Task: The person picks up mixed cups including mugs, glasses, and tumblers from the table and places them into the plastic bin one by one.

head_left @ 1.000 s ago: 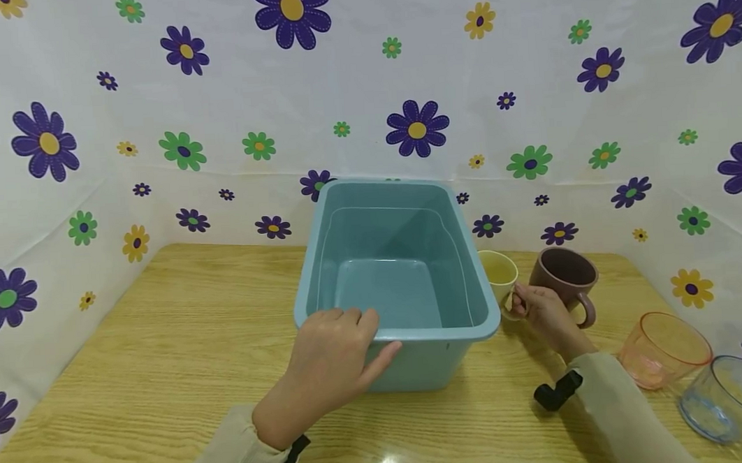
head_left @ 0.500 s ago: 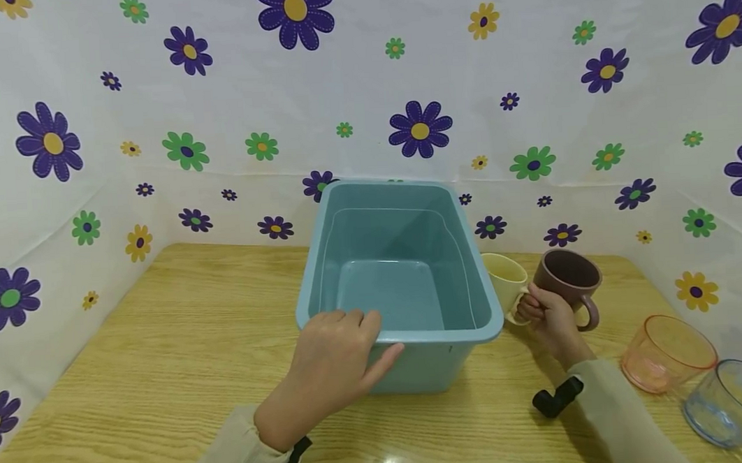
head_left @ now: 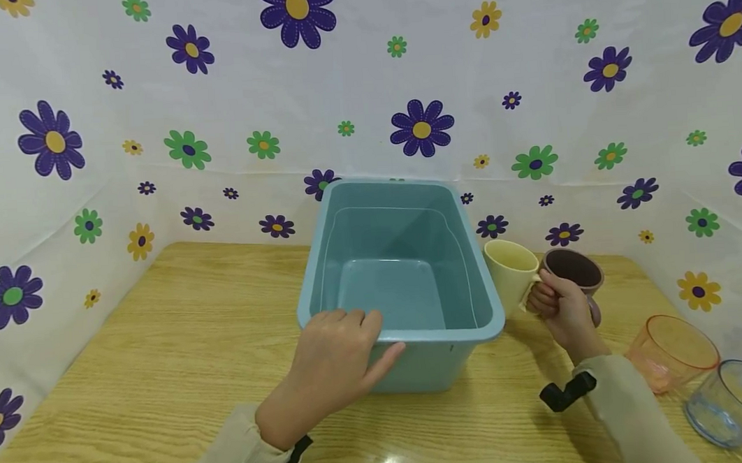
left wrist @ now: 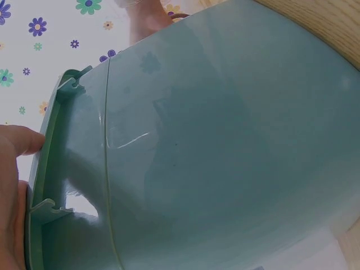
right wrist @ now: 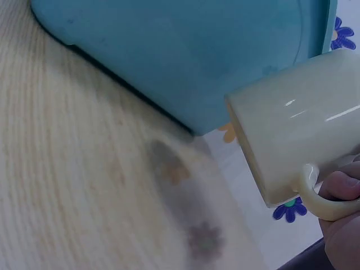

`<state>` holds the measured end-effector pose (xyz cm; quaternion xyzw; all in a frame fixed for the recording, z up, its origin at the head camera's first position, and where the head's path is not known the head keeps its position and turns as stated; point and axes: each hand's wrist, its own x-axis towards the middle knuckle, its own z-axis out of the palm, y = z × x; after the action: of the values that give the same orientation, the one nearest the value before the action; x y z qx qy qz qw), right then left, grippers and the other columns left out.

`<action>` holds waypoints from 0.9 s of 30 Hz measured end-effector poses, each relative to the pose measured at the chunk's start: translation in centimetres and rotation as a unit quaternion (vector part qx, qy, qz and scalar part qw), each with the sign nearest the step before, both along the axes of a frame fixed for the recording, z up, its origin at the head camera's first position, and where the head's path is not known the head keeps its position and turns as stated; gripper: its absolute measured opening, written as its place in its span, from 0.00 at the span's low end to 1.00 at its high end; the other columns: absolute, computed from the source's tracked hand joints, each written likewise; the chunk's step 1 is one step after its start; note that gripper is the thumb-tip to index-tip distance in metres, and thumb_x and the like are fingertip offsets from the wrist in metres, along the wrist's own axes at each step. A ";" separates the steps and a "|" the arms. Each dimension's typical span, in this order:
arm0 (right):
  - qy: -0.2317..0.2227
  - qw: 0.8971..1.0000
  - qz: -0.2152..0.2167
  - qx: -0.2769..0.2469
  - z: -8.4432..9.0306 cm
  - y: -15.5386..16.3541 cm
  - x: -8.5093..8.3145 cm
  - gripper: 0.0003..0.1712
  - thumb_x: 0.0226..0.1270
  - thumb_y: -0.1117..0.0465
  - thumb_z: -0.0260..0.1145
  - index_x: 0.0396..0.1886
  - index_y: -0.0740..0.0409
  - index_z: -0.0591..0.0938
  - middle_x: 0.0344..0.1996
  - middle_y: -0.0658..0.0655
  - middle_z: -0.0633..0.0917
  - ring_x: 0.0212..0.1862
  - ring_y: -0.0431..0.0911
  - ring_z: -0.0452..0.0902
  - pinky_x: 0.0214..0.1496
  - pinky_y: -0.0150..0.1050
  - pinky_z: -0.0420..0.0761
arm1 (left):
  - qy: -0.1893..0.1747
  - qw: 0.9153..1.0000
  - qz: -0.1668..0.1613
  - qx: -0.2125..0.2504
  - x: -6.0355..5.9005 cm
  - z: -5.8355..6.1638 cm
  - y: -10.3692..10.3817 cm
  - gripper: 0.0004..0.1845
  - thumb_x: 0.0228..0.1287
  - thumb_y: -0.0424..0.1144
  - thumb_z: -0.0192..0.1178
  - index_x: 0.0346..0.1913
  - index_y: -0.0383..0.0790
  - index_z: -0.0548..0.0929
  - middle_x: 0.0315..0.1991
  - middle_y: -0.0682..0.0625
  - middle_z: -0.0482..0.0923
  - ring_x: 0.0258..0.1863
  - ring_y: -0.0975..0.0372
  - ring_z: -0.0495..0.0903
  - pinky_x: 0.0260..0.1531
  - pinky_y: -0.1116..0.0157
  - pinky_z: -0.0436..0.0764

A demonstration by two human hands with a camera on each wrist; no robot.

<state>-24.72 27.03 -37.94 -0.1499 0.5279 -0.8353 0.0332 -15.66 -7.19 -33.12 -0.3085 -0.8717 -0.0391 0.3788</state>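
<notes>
right hand (head_left: 564, 305) grips pale-yellow ceramic mug (head_left: 513, 271) by handle, now lifted off counter (head_left: 162, 340) | beside teal plastic bin (head_left: 407, 327) rim | left hand (head_left: 336, 359) flat, fingers straight on bin's near rim

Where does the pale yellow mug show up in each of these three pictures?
Head view: the pale yellow mug is right of centre, beside the blue tub's right wall, its handle held by the right hand.
Left wrist view: not in it; the tub's outer wall fills the picture.
Right wrist view: at the right edge, handle at lower right.
Shared landmark: the blue tub, in all three.
</notes>
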 end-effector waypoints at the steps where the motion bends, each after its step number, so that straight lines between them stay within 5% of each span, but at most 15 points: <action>1: 0.006 1.000 -0.006 0.014 0.3 0.0 0.0 0.25 0.77 0.63 0.30 0.14 0.56 0.57 0.14 0.51 0.50 0.19 0.46 0.36 0.27 0.39 0.39 | 0.001 1.000 -0.001 0.000 0.0 0.0 0.0 0.25 0.53 0.58 0.61 0.17 0.45 0.62 0.11 0.57 0.55 0.10 0.67 0.53 0.15 0.72 0.49; 11: 0.046 0.993 -0.075 0.078 2.4 0.1 0.1 0.24 0.74 0.66 0.35 0.13 0.58 0.54 0.12 0.52 0.52 0.17 0.46 0.42 0.25 0.41 0.42 | -0.006 1.000 0.003 -0.001 0.0 0.0 0.0 0.25 0.54 0.58 0.61 0.18 0.45 0.64 0.11 0.57 0.57 0.10 0.67 0.55 0.14 0.72 0.51; 27: 0.027 0.994 -0.077 0.073 4.6 0.4 -0.3 0.26 0.73 0.67 0.34 0.10 0.56 0.56 0.11 0.52 0.51 0.18 0.46 0.40 0.26 0.41 0.40 | -0.001 1.000 -0.002 -0.001 0.0 0.0 0.0 0.25 0.54 0.58 0.61 0.17 0.45 0.63 0.11 0.57 0.54 0.10 0.67 0.53 0.15 0.72 0.48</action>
<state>-25.06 27.45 -33.32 -0.1282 0.5981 -0.7903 -0.0344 -15.69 -7.21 -33.15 -0.3110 -0.8714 -0.0391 0.3773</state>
